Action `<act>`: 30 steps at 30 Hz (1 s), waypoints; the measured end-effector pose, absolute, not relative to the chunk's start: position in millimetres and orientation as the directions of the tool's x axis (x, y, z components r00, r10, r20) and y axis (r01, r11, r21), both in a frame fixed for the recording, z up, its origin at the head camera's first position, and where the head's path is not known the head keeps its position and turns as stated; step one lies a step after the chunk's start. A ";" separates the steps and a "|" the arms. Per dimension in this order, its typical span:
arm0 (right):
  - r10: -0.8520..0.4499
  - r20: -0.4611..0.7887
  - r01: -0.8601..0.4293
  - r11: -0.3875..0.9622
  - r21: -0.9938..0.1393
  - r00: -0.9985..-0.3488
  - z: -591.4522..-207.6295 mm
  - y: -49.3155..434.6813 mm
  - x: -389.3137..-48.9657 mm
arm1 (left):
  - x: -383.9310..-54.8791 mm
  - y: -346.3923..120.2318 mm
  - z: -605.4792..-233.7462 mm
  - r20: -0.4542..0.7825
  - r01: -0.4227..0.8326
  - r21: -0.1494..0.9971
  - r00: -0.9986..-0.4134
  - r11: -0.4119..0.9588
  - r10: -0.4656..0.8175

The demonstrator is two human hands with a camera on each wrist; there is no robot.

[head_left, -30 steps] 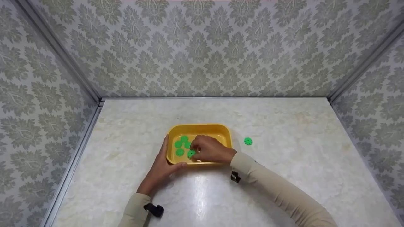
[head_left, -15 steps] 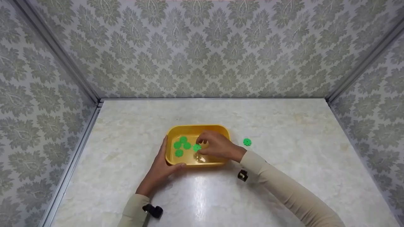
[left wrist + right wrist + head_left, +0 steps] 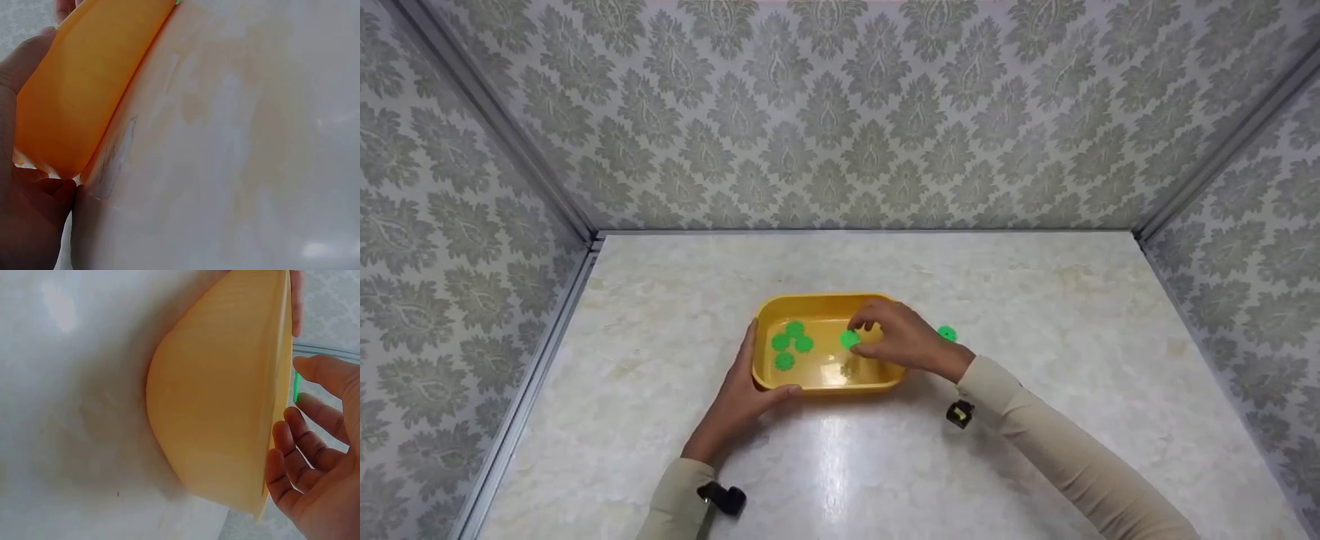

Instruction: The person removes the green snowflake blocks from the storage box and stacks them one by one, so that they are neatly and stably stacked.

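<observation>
A yellow plastic tub (image 3: 817, 304) stands on the table. My left hand (image 3: 733, 397) grips its near left corner, thumb along the front rim and fingers along the left side. Over the tub's right half, my right hand (image 3: 906, 337) pinches a green notched disc (image 3: 850, 339) between thumb and index finger. In the right wrist view that disc (image 3: 296, 386) appears as a thin edge just past the rim, the other fingers loosely bent. Several similar green discs (image 3: 784, 361) lie in the tub's left half. Another green disc (image 3: 947, 332) lies on the table to the right, partly hidden by my right wrist.
The pale marbled table (image 3: 1080, 337) meets a patterned back wall (image 3: 829, 112), with side walls at left and right. Dark wrist cameras (image 3: 723, 498) hang at both sleeves.
The right hand has lifted a disc from the group in the tub and carried it to the right. The left hand keeps its grip on the tub.
</observation>
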State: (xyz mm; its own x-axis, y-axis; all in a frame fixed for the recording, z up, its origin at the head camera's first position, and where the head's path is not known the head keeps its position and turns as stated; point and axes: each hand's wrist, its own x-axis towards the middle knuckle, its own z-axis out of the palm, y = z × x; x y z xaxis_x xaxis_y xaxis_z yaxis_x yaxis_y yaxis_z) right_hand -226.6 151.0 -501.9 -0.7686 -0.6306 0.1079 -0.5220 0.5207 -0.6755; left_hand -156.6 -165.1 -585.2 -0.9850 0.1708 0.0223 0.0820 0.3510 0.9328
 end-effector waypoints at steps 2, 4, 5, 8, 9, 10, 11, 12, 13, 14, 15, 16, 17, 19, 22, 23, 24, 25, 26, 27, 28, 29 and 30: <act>-0.623 0.121 -0.515 0.505 -0.693 -0.773 -499.9 156.9 -227.2 | -157.5 -165.2 -584.7 0.026 0.086 0.932 -0.985 0.351 0.173; -0.614 0.142 -0.514 0.487 -0.706 -0.777 -498.5 162.8 -228.3 | -158.5 -165.1 -584.5 0.028 0.090 0.930 -0.984 0.355 0.175; -0.607 0.152 -0.512 0.481 -0.712 -0.780 -497.7 165.6 -229.0 | -158.8 -165.1 -584.2 0.027 0.090 0.929 -0.984 0.358 0.176; -0.590 0.172 -0.507 0.467 -0.724 -0.789 -495.2 173.3 -230.6 | -159.9 -165.1 -583.8 0.030 0.092 0.928 -0.984 0.360 0.176; -0.585 0.175 -0.506 0.468 -0.725 -0.792 -494.4 175.6 -231.2 | -160.0 -165.4 -583.9 0.032 0.093 0.930 -0.984 0.357 0.173; -0.581 0.177 -0.504 0.469 -0.725 -0.794 -493.8 178.1 -231.8 | -160.1 -165.7 -584.0 0.035 0.095 0.930 -0.985 0.355 0.170; -0.577 0.170 -0.497 0.474 -0.727 -0.799 -492.7 180.3 -232.0 | -160.3 -166.0 -584.1 0.040 0.098 0.931 -0.985 0.352 0.169; -0.573 0.166 -0.492 0.479 -0.727 -0.803 -491.8 182.7 -232.2 | -160.4 -166.3 -584.5 0.044 0.101 0.932 -0.985 0.349 0.167; -0.567 0.161 -0.484 0.482 -0.730 -0.808 -491.2 185.3 -232.6 | -160.4 -166.5 -584.8 0.048 0.104 0.932 -0.985 0.348 0.167; -0.561 0.156 -0.478 0.489 -0.729 -0.813 -490.7 188.0 -232.9 | -160.6 -166.7 -585.2 0.052 0.108 0.931 -0.985 0.348 0.167; -0.555 0.152 -0.471 0.495 -0.730 -0.818 -490.3 190.8 -233.3 | -160.6 -166.7 -585.5 0.054 0.111 0.931 -0.984 0.348 0.170; -0.546 0.147 -0.462 0.499 -0.734 -0.824 -490.0 193.8 -233.6 | -160.8 -166.7 -585.9 0.057 0.116 0.929 -0.983 0.352 0.172; -0.538 0.142 -0.452 0.502 -0.738 -0.831 -489.7 196.7 -233.8 | -161.0 -166.5 -586.1 0.060 0.119 0.928 -0.983 0.353 0.175; -0.524 0.141 -0.438 0.501 -0.746 -0.840 -490.3 202.8 -234.6 | -161.1 -166.1 -586.2 0.062 0.123 0.926 -0.982 0.357 0.178; -0.505 0.143 -0.425 0.505 -0.751 -0.851 -492.5 211.9 -235.2 | -160.5 -165.9 -585.9 0.064 0.124 0.925 -0.982 0.359 0.175; -0.499 0.144 -0.423 0.507 -0.751 -0.854 -493.4 214.9 -235.1 | -160.2 -165.8 -585.7 0.065 0.125 0.925 -0.982 0.358 0.175; -0.491 0.145 -0.419 0.510 -0.751 -0.859 -494.4 217.8 -235.1 | -160.0 -165.8 -585.7 0.067 0.127 0.926 -0.982 0.356 0.175; -0.483 0.145 -0.414 0.516 -0.750 -0.864 -495.5 220.6 -234.8 | -160.0 -165.8 -585.9 0.070 0.129 0.927 -0.982 0.353 0.174; -0.475 0.144 -0.410 0.521 -0.749 -0.868 -496.6 223.5 -234.4 | -159.7 -165.8 -586.0 0.070 0.129 0.926 -0.982 0.353 0.175; -0.468 0.144 -0.406 0.525 -0.748 -0.872 -497.7 226.2 -233.9 | -159.4 -165.8 -586.1 0.071 0.130 0.926 -0.982 0.354 0.175; -0.460 0.142 -0.400 0.531 -0.747 -0.876 -498.7 228.9 -233.4 | -159.5 -165.8 -586.7 0.071 0.130 0.925 -0.982 0.356 0.176; -0.453 0.139 -0.394 0.537 -0.746 -0.881 -499.6 231.6 -233.0 | -159.6 -165.9 -587.2 0.071 0.131 0.924 -0.982 0.359 0.177; -0.447 0.139 -0.390 0.539 -0.746 -0.884 -500.4 234.2 -232.7 | -159.3 -166.0 -587.2 0.070 0.131 0.925 -0.982 0.358 0.178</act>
